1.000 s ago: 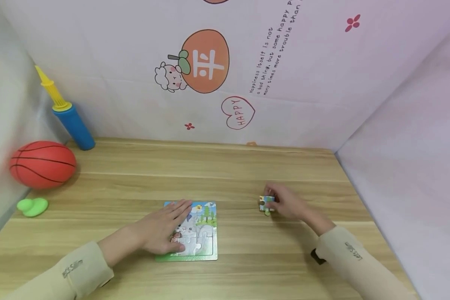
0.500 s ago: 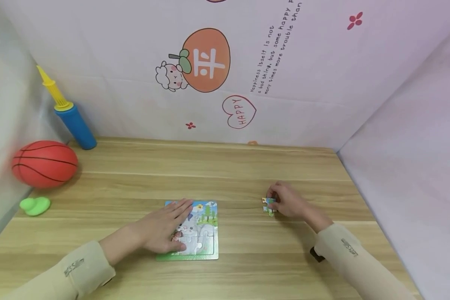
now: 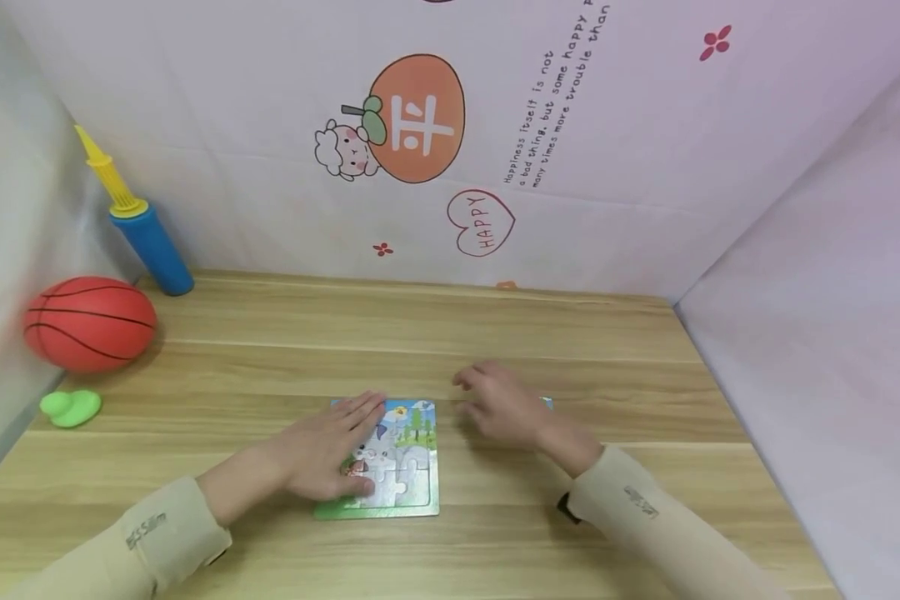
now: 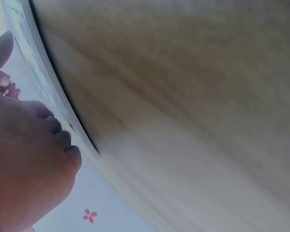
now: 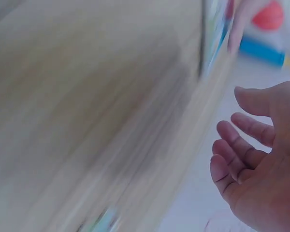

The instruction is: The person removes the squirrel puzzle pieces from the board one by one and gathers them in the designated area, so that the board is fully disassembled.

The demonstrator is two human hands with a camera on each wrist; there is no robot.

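While I'm watching remotely, the left hand (image 3: 326, 450) is resting straight-fingered on the puzzle tray (image 3: 390, 512), which is holding interlocked pieces (image 3: 414, 460); right of the tray, the right hand (image 3: 498, 406) is hovering empty and loosely bent, and a colourful piece (image 3: 547, 401) is lying farther right, mostly hidden.

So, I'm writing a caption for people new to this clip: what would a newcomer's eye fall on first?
Probably the bright red ball at the left of the wooden table, with the blue-and-yellow pump tilted behind it. Next, perhaps, the big orange fruit drawing on the backdrop. Then the left hand resting on the picture puzzle, and the right hand, holding nothing, to its right.
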